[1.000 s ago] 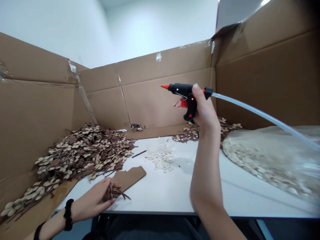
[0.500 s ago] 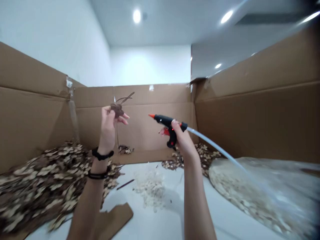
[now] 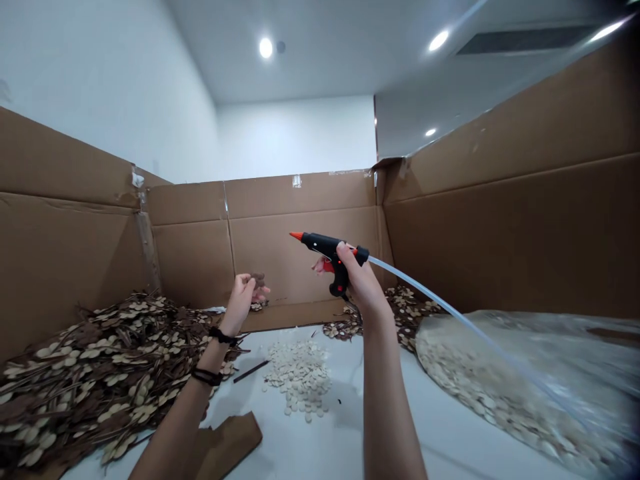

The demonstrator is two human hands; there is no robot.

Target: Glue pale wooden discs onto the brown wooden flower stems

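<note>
My right hand (image 3: 364,280) is wrapped round the handle of a black hot glue gun (image 3: 320,243) with an orange nozzle pointing left. A long translucent glue stick (image 3: 425,288) curves from its back end down to the right. To the left of the nozzle and lower, my left hand (image 3: 243,297) pinches a small dark brown flower-shaped piece (image 3: 257,279), partly hidden by the fingers. Below, on the white table (image 3: 330,447), lies a heap of small white discs (image 3: 300,377). A thin brown strip (image 3: 251,371) rests left of the heap.
Cardboard walls (image 3: 300,247) stand around the table. A large pile of brown and cream flower pieces (image 3: 110,360) covers the left side; a smaller pile (image 3: 407,307) sits behind my right arm. A clear plastic bag (image 3: 480,373) of discs lies right. A cardboard scrap (image 3: 230,443) is near front.
My left hand has dropped lower and a little to the right, still pinching the brown piece. Thin stems that stuck up from it no longer show. The glue gun has barely shifted.
</note>
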